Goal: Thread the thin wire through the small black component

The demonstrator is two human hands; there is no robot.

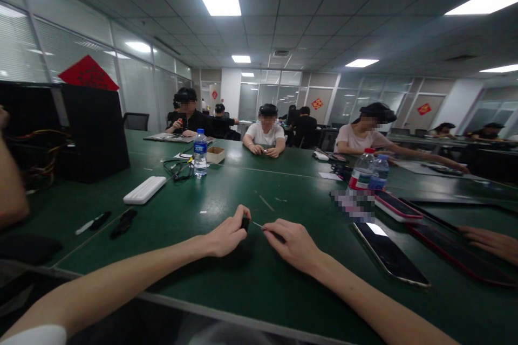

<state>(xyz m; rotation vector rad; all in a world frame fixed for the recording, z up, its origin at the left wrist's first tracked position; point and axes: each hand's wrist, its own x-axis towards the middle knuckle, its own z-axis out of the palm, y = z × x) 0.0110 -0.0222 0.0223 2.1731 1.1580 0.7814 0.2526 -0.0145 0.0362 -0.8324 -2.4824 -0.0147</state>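
Over the green table, my left hand [229,234] is closed, with a small black object [245,223] between its thumb and fingers. A thin metal rod [256,223] runs from beside that object toward my other hand. The fingertips of my right hand [293,242] are pinched together at the rod's far end. Whether the rod and the black object are one piece I cannot tell. My fingers hide part of both.
On the green table [162,259], a white power strip [144,190] and bottle [200,153] stand left and ahead. To the right lie a smartphone [390,253] and other devices, near a co-worker's hand [491,242]. A black computer case [95,132] stands far left.
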